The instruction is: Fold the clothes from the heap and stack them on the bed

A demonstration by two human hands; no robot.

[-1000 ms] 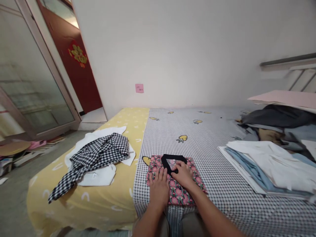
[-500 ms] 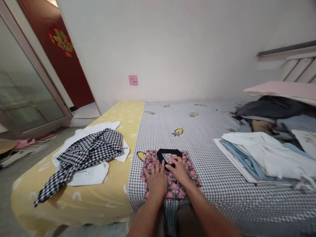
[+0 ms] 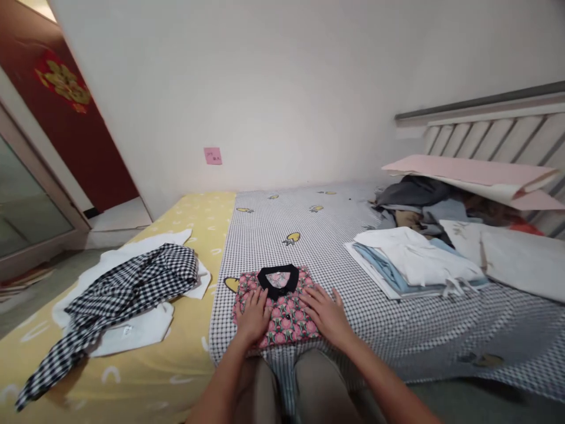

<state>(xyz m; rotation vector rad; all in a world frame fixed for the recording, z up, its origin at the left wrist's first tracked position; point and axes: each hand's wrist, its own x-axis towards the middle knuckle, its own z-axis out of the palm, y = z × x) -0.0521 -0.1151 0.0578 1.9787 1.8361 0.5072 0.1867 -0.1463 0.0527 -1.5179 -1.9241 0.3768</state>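
A folded floral shirt [image 3: 286, 321], pink and green with a black collar, lies flat on the checked bedsheet [image 3: 273, 241] near the bed's front edge. My left hand [image 3: 253, 313] rests on its left side with the fingers spread. On the right side of the shirt, my right hand [image 3: 327, 312] lies open, fingertips on the cloth and thumb apart. The collar faces away from me, its neck opening showing a patterned lining. Neither hand grips anything.
To the left, a black-and-white gingham garment [image 3: 145, 282] lies over white clothing [image 3: 136, 335] on a yellow sheet [image 3: 132, 383]. At right sit folded white and blue clothes [image 3: 410, 259], a dark clothes heap [image 3: 410, 194] and pink boards [image 3: 468, 169]. A wall stands behind.
My right hand has left the collar and moved to the shirt's right side, its fingers now spread. My left hand has shifted toward the left edge. The view has turned right.
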